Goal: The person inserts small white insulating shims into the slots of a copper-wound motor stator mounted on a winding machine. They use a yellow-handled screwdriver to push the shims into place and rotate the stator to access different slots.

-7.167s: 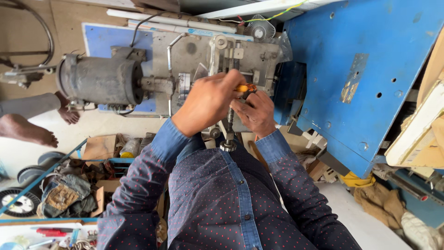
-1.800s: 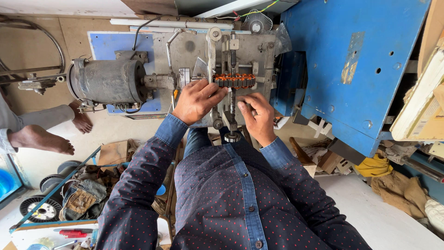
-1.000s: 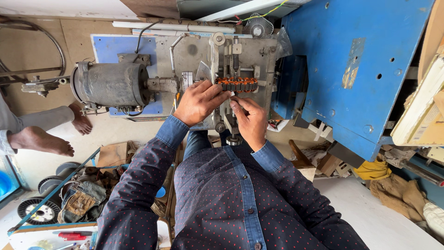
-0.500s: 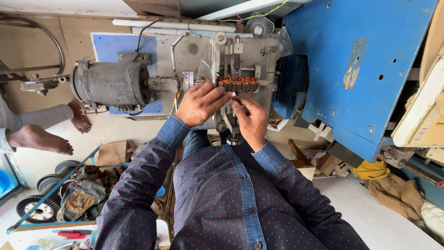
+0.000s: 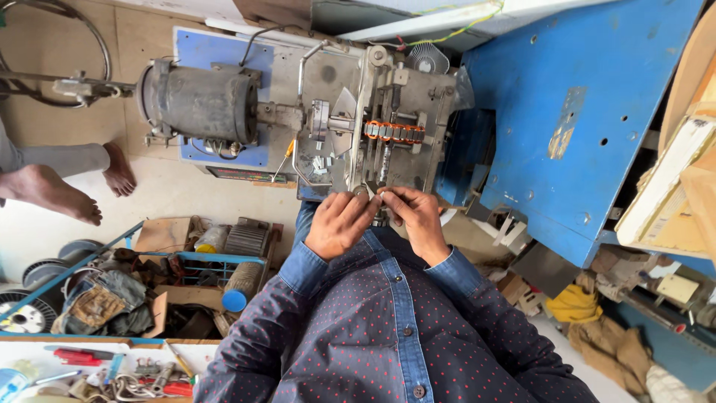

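Observation:
I look down over my dark dotted shirt at a grey winding machine [image 5: 339, 82] with a dark motor [image 5: 198, 101] on its left. An orange-and-dark wound core [image 5: 394, 132] sits mounted in the machine's frame. My left hand [image 5: 339, 222] and my right hand [image 5: 416, 216] meet at the machine's near edge, below the core. Their fingertips pinch together on something small and thin, perhaps a wire end, too fine to make out.
A large blue metal panel [image 5: 589, 112] stands at the right. Another person's bare feet [image 5: 71, 186] rest on the floor at the left. A cluttered rack [image 5: 186, 269] of parts and a white bench with tools [image 5: 112, 369] lie at lower left.
Both hands have drawn back from the wound core toward my body and now meet lower, at the machine's near edge. The view has shifted slightly.

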